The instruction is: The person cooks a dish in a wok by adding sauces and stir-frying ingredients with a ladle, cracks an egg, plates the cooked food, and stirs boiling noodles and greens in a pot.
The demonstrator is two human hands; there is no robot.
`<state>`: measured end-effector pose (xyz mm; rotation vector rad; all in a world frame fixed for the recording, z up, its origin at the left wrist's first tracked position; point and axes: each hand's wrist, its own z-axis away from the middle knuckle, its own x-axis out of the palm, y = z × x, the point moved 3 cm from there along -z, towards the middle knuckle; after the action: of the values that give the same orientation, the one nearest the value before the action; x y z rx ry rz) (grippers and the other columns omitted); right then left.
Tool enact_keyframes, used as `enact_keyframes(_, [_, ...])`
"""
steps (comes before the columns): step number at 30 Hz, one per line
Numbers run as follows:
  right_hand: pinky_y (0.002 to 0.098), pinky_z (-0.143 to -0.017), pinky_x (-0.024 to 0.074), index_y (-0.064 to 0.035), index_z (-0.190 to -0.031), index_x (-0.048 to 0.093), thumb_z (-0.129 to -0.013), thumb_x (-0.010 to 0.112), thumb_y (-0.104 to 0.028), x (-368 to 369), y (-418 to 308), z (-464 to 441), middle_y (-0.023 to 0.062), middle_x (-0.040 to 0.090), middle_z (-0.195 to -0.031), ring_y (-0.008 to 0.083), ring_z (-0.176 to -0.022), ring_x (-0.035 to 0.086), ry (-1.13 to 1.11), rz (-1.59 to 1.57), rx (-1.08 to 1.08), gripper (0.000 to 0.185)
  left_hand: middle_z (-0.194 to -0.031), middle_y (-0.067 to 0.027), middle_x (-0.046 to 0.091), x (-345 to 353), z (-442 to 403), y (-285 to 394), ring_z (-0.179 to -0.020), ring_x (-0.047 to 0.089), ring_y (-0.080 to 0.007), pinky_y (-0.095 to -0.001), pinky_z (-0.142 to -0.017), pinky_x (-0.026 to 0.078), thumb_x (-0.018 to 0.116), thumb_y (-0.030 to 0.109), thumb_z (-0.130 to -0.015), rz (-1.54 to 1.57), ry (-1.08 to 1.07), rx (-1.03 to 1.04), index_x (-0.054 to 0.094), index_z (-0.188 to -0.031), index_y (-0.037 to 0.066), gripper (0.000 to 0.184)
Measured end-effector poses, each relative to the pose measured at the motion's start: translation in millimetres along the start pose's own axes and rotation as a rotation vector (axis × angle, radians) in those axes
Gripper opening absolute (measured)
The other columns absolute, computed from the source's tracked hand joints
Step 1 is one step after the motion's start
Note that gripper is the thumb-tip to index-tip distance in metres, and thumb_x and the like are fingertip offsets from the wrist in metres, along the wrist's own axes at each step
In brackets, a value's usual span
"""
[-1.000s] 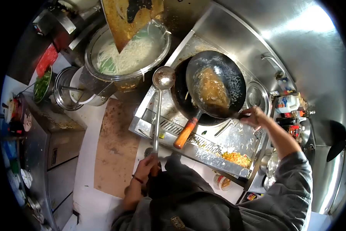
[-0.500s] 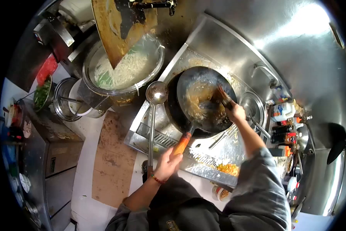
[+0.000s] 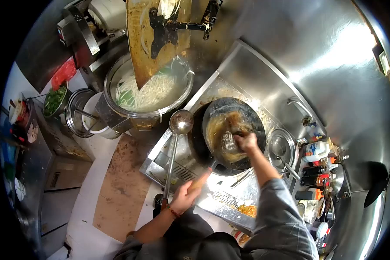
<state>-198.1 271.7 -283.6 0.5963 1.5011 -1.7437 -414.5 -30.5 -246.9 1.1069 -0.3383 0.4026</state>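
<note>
My left hand [image 3: 184, 197] is closed around the wooden handle [image 3: 199, 181] of a dark wok [image 3: 255, 113]. The wok rests on the stove, with brownish, cloudy liquid in its bowl. Inside it, my right hand [image 3: 247, 142] grips a brush that looks like a bamboo wok brush [image 3: 235, 120]; its bristles are smeared by motion, over the liquid. A long-handled ladle [image 3: 181, 121] lies left of the wok, its handle running down beside my left hand.
Back left stands a large pot [image 3: 112, 104] of pale noodle-like strands in water, under a stained hanging board [image 3: 160, 52]. A metal bowl with a ladle [image 3: 278, 147] sits right of the wok. Bottles [image 3: 315, 151] line the right side; a tap [image 3: 300, 106] juts from the back wall.
The brush has swept from the wok's right side toward its middle, and my right hand has moved left and lower. My left hand keeps the handle. The whole view has shifted slightly.
</note>
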Motion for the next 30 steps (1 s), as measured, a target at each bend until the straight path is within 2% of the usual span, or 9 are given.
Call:
enact_keyframes(4, [0.0346,-0.083,0.0446,0.0003,-0.115,0.054,-0.074,0.068,-0.018,-9.9,-68.8,107.1,0.0156,0.06,-0.108,0.0267,-0.094,0.057,-0.43,-0.259,-0.272,0.046,-0.07,0.0015,0.052,-1.6,5.8,4.3,-0.047,0.042,-0.0033,-0.0192,-0.04,0.031,0.055,0.014,-0.086,0.027,-0.047,-0.02,0.052,-0.105,0.002,0.023])
enact_keyframes(8, [0.033,-0.07,0.0522,-0.0206,-0.122,0.054,-0.069,0.075,-0.037,-149.2,-38.9,104.3,0.0051,0.057,-0.117,0.0221,-0.087,0.06,-0.753,0.712,0.121,0.06,-0.073,-0.001,0.052,3.9,6.3,10.9,-0.048,0.043,-0.0054,-0.0198,-0.04,0.031,0.053,0.011,-0.087,0.154,-0.107,-0.12,0.048,-0.105,0.003,0.02])
enact_keyframes(12, [0.0368,-0.066,0.0501,-0.0248,-0.091,0.062,-0.077,0.057,-0.026,-182.3,-58.2,-30.3,0.0075,0.062,-0.083,0.0249,-0.086,0.061,-0.199,1.405,-0.166,0.015,-0.077,-0.0053,0.051,-1.3,-5.6,13.2,-0.054,0.047,-0.0097,-0.022,-0.045,0.037,0.055,0.007,-0.085,0.364,-0.292,-0.222,0.044,-0.109,-0.001,0.027])
enact_keyframes(16, [0.0369,-0.065,0.0493,-0.0119,-0.1,0.06,-0.077,0.053,-0.014,-134.8,-118.9,-76.7,0.0119,0.059,-0.088,0.0237,-0.081,0.061,0.032,1.501,-0.69,0.024,-0.077,-0.0047,0.049,-9.1,-44.2,-22.7,-0.053,0.046,-0.0094,-0.0218,-0.046,0.038,0.053,0.005,-0.085,0.882,-0.609,-0.417,0.045,-0.109,0.0,0.026])
enact_keyframes(18, [0.0335,-0.063,0.0522,-0.0112,-0.094,0.06,-0.077,0.054,-0.015,-156.4,-77.3,-73.4,0.0112,0.061,-0.09,0.0247,-0.075,0.062,0.142,1.337,-0.652,0.018,-0.076,-0.004,0.048,-6.1,-52.7,-17.7,-0.052,0.045,-0.0086,-0.0214,-0.045,0.037,0.053,0.005,-0.085,0.72,-0.503,-0.501,0.045,-0.108,0.001,0.025])
enact_keyframes(21, [0.0348,-0.079,0.0472,-0.0161,-0.098,0.063,-0.082,0.05,-0.023,-209.9,27.7,-16.8,0.0067,0.061,-0.104,0.0225,-0.1,0.057,0.028,1.396,0.003,0.022,-0.072,-0.0024,0.045,19.6,-48.6,11.8,-0.052,0.042,-0.007,-0.0214,-0.044,0.035,0.051,0.003,-0.085,0.303,-0.382,-0.504,0.047,-0.096,0.007,0.013])
enact_keyframes(22, [0.035,-0.077,0.0487,-0.0139,-0.095,0.067,-0.082,0.049,-0.027,-225.2,60.4,22.3,0.0076,0.063,-0.105,0.0237,-0.101,0.058,-0.356,1.55,0.197,0.025,-0.071,-0.0025,0.045,30.8,-40.4,14.9,-0.052,0.043,-0.0078,-0.0225,-0.045,0.036,0.051,0.003,-0.084,0.333,-0.404,-0.518,0.046,-0.094,0.007,0.012])
enact_keyframes(24, [0.0388,-0.076,0.0497,-0.0188,-0.096,0.067,-0.077,0.051,-0.042,-269.6,120.3,118.3,0.0133,0.064,-0.096,0.032,-0.089,0.061,-0.056,1.094,0.341,0.034,-0.071,-0.0031,0.045,41.9,-29.8,14.9,-0.053,0.044,-0.0106,-0.0259,-0.046,0.038,0.053,0.002,-0.083,0.302,-0.426,-0.51,0.044,-0.09,0.007,0.012])
enact_keyframes(30, [0.0296,-0.079,0.0484,-0.0004,-0.116,0.055,-0.076,0.065,-0.011,-217.1,95.9,354.1,0.0166,0.063,-0.103,0.0218,-0.092,0.063,0.446,0.046,0.226,0.042,-0.066,-0.0052,0.047,57.8,-5.3,7.4,-0.049,0.048,-0.0141,-0.0292,-0.044,0.042,0.053,0.0,-0.079,0.111,-0.38,-0.422,0.041,-0.094,0.006,0.02])
